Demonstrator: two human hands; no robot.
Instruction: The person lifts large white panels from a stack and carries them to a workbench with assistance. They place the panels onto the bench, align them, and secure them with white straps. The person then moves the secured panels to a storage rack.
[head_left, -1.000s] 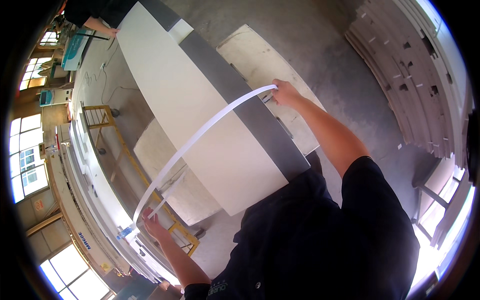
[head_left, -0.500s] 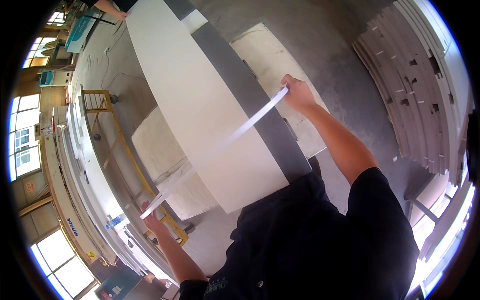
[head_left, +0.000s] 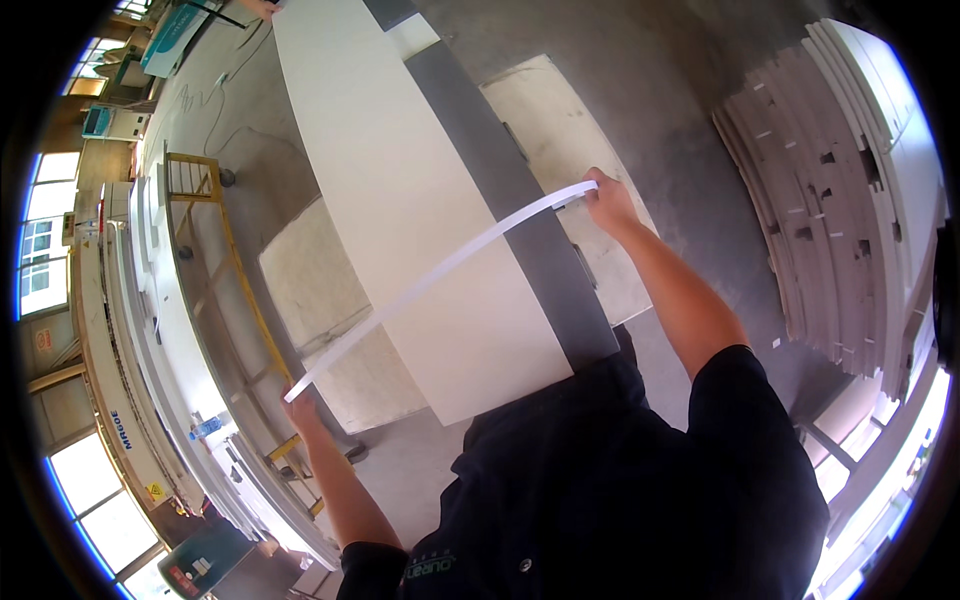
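Observation:
A long, thin white strip (head_left: 455, 262) stretches between my two hands, bowed upward along its length. My right hand (head_left: 610, 205) is closed on its far right end, beyond the dark grey edge of the board stack. At the near left end, my left hand (head_left: 302, 414) is closed round the strip, partly hidden by it. Beneath the strip lies a long white board (head_left: 370, 150), its near end by my waist. Along its right side runs a dark grey board (head_left: 475, 140), with a small white patch (head_left: 413, 37) toward the far end.
A person's hand (head_left: 262, 8) touches the white board's far left corner. Cream-coloured support surfaces (head_left: 560, 110) show on both sides of the boards. A yellow metal frame trolley (head_left: 232, 250) stands at left, beside a long machine (head_left: 105, 370). Stacked panels (head_left: 810, 200) stand at right.
The strip was blurred and slanted more steeply; now it is an upward bow. My left hand has moved up slightly, my right a little right and down. The other person's arm shows less.

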